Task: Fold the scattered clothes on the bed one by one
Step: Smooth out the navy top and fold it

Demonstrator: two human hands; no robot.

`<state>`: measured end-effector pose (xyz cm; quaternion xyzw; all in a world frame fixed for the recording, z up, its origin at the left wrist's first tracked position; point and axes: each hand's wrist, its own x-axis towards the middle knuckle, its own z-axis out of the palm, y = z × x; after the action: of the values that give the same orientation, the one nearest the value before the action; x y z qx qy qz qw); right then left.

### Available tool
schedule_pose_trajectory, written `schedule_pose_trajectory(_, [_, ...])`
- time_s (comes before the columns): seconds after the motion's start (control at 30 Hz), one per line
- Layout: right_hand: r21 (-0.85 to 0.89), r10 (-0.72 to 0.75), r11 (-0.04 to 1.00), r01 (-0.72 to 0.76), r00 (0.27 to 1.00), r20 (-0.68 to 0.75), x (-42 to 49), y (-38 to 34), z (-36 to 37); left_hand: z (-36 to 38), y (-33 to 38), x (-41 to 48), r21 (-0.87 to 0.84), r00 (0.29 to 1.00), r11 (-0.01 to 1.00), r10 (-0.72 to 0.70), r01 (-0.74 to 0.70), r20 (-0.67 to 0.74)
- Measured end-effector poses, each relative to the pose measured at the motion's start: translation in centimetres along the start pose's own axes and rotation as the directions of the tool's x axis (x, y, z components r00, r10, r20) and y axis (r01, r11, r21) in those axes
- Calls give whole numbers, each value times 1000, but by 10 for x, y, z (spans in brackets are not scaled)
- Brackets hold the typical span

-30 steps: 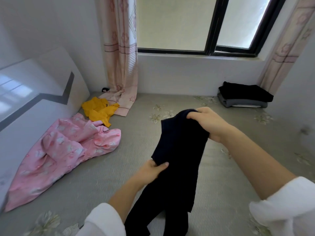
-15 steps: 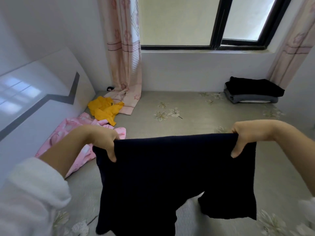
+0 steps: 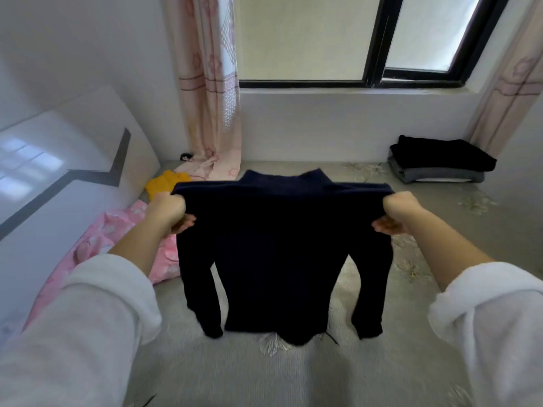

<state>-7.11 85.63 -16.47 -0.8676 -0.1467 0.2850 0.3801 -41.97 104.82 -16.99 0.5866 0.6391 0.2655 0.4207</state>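
A dark navy long-sleeved top (image 3: 282, 254) hangs spread out in front of me above the grey bed (image 3: 264, 377). My left hand (image 3: 169, 211) grips its left shoulder and my right hand (image 3: 398, 212) grips its right shoulder. Both sleeves dangle down and the hem nearly touches the bed. A pink patterned garment (image 3: 97, 245) lies crumpled at the left, partly hidden by my left arm. Behind it a yellow garment (image 3: 163, 185) lies near the curtain, partly covered by the top.
A stack of folded dark and grey clothes (image 3: 440, 163) sits at the far right of the bed by the wall. A white headboard (image 3: 58, 160) runs along the left. Pink curtains (image 3: 211, 92) hang at the window, one trailing onto the bed.
The bunched dark top has been opened out: my hands moved apart, then shifted to its shoulders, so it now hangs full length with collar up and sleeves down.
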Motion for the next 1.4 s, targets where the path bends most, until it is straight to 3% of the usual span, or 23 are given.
schedule_pose_trajectory(0.03, [222, 14, 975, -23, 999, 41, 3, -6, 4, 7, 8, -1, -212, 995, 975, -52, 68, 80])
schedule_pose_trajectory(0.1, [435, -83, 895, 95, 995, -45, 6, -12, 12, 17, 17, 1, -499, 991, 865, 14, 56, 136])
schedule_pose_trajectory(0.2, [409, -248, 836, 365, 917, -312, 1, 0, 16, 25, 13, 2, -658, 989, 739, 116, -148, -92])
schedule_pose_trajectory(0.3, [315, -307, 824, 472, 838, -452, 1, 30, 18, 29, -12, -15, -410, 908, 815, 324, -411, -265])
schedule_pose_trajectory(0.37, [187, -367, 847, 498, 802, -471, 0, 59, 18, 37, -44, -32, -287, 863, 818, 436, -498, -255])
schedule_pose_trajectory(0.47, [-145, -538, 836, 529, 740, -404, 4, 119, 19, 49, -105, -53, -163, 842, 829, 507, -534, -183])
schedule_pose_trajectory(0.53, [-330, -594, 800, 501, 741, -312, 7, 164, 26, 57, -151, -62, -124, 873, 865, 475, -486, -108])
schedule_pose_trajectory(0.63, [-434, -569, 778, 453, 802, -183, 3, 226, 46, 75, -220, -76, -81, 919, 918, 392, -388, 37])
schedule_pose_trajectory(0.73, [-527, -425, 777, 344, 904, -37, 2, 288, 72, 98, -287, -92, 31, 969, 975, 217, -222, 122])
schedule_pose_trajectory(0.83, [-608, -242, 756, 242, 967, 83, -3, 349, 96, 119, -344, -112, 220, 980, 970, 60, -103, 192])
schedule_pose_trajectory(1.03, [-798, -27, 537, 275, 951, 309, -28, 444, 130, 140, -443, -148, 490, 897, 871, -235, 23, 375])
schedule_pose_trajectory(1.13, [-884, 155, 413, 218, 940, 304, -39, 474, 139, 147, -476, -159, 598, 784, 795, -436, 105, 442])
schedule_pose_trajectory(1.2, [-905, 192, 393, 163, 948, 254, -46, 475, 148, 157, -474, -167, 710, 743, 698, -524, 95, 416])
schedule_pose_trajectory(1.27, [-880, 108, 437, 183, 961, 254, -51, 469, 161, 174, -459, -173, 752, 814, 657, -460, 45, 353])
schedule_pose_trajectory(1.33, [-796, -22, 541, 271, 951, 308, -55, 463, 180, 194, -441, -181, 750, 889, 648, -259, -129, 377])
schedule_pose_trajectory(1.4, [-699, -78, 619, 357, 914, 398, -61, 459, 202, 214, -435, -186, 679, 867, 681, -131, -273, 481])
